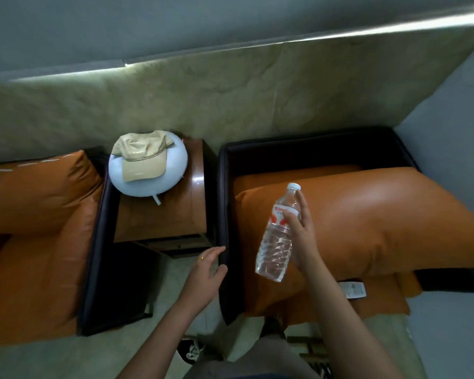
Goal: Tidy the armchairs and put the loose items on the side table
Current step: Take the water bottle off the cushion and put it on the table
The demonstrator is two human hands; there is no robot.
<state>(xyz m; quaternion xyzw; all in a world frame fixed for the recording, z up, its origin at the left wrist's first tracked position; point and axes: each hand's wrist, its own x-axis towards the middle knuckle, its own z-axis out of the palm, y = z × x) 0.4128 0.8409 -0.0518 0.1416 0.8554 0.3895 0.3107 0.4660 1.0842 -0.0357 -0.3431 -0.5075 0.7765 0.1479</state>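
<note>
Clear plastic bottle [277, 236], glossy wooden side table [175, 214], smooth orange leather cushions [367, 220].

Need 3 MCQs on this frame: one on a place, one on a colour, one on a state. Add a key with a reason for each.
1. Where does the beige cap lie?
A) on the left armchair seat
B) on the pale blue round cushion on the side table
C) on the floor

2. What colour is the lid of the bottle?
A) white
B) green
C) black

3. What is the right hand doing?
A) lying flat on a seat
B) holding the beige cap
C) gripping the bottle

Key:
1 B, the cap sits on top of the cushion, which rests on the table.
2 A, the lid at the bottle's top is white.
3 C, the fingers wrap round the clear bottle at its label.
</note>
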